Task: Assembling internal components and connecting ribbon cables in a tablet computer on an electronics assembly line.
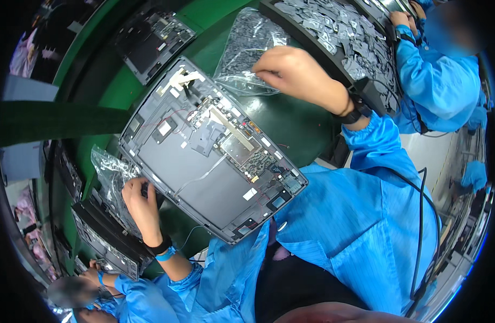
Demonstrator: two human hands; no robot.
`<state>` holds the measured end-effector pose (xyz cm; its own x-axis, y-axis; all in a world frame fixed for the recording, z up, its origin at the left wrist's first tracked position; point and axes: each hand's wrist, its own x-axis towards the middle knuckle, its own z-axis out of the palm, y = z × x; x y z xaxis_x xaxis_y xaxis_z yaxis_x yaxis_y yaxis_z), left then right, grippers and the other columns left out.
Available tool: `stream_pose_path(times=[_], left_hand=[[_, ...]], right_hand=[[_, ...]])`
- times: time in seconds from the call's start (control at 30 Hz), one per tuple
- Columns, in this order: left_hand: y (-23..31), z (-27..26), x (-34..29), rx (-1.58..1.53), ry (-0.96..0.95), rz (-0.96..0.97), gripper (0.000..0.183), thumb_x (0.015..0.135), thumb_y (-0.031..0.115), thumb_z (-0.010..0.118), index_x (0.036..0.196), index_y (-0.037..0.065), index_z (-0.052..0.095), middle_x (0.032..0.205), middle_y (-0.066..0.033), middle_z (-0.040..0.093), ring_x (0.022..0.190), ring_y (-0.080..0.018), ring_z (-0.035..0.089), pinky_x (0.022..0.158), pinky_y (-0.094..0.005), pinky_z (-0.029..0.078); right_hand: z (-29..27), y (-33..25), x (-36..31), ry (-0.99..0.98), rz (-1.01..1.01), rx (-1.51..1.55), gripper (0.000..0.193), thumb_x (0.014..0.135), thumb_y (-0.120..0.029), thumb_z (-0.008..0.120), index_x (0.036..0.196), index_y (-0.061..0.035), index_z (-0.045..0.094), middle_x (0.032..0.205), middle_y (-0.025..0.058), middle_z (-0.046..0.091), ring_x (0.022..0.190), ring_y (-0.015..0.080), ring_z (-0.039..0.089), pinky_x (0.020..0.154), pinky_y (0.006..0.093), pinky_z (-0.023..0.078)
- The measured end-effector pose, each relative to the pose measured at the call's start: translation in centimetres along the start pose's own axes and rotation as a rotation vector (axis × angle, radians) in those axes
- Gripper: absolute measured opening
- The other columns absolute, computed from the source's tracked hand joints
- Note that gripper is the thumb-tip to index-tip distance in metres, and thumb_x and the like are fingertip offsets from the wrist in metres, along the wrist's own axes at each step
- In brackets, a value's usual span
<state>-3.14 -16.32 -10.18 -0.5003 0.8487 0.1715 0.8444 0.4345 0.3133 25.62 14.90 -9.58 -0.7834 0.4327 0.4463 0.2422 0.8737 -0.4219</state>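
Note:
An opened laptop chassis [199,167] lies tilted in front of me, its green circuit board, tape and thin wires exposed. Over the near edge of a clear plastic bag [247,46] full of small dark parts is my right hand [290,70]; its thumb and fingers are pinched together, and whatever they hold is too small to make out. My left hand [141,203] is curled beside the chassis's left edge, at a second clear plastic bag [110,167]. Its fingers are closed, and their contents are hidden.
A dark tray [333,27] at the far right holds many grey metal pieces. Another laptop chassis [153,46] lies behind on the green bench. More dark chassis [105,239] stand at the left. People in blue smocks work at the upper right and lower left.

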Motion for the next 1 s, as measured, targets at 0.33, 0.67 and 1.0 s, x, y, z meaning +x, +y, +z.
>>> stream_pose_path(times=[0.33, 0.67, 1.0], left_hand=[[-1.1, 1.1, 0.2, 0.033, 0.031, 0.046, 0.01, 0.081, -0.003, 0.063, 0.091, -0.004, 0.06, 0.095, -0.0165, 0.06, 0.09, -0.033, 0.056, 0.083, -0.0386, 0.045], [0.2, 0.6, -0.4, -0.563, 0.204, -0.203, 0.005, 0.088, -0.002, 0.057, 0.091, -0.002, 0.053, 0.081, -0.0129, 0.064, 0.069, -0.0148, 0.056, 0.067, -0.0272, 0.047], [3.3, -2.4, -0.9, -1.281, 0.149, -0.164, 0.031, 0.102, 0.024, 0.04, 0.103, -0.004, 0.053, 0.088, -0.0231, 0.065, 0.076, -0.0203, 0.06, 0.067, -0.0279, 0.047]], right_hand=[[1.1, 0.9, -3.1, -0.195, 0.021, -0.125, 0.011, 0.079, -0.008, 0.069, 0.088, -0.0045, 0.067, 0.087, 0.0095, 0.061, 0.086, 0.031, 0.062, 0.072, 0.0412, 0.052], [0.6, 0.7, -3.2, -0.245, 0.021, -0.014, 0.016, 0.078, -0.006, 0.07, 0.093, -0.0045, 0.067, 0.092, 0.0088, 0.059, 0.088, 0.0301, 0.061, 0.076, 0.0406, 0.051], [1.7, 0.6, -2.4, -0.095, 0.053, 0.05, 0.011, 0.08, -0.005, 0.072, 0.089, -0.0021, 0.067, 0.096, 0.0084, 0.064, 0.088, 0.0251, 0.063, 0.076, 0.0348, 0.051]])
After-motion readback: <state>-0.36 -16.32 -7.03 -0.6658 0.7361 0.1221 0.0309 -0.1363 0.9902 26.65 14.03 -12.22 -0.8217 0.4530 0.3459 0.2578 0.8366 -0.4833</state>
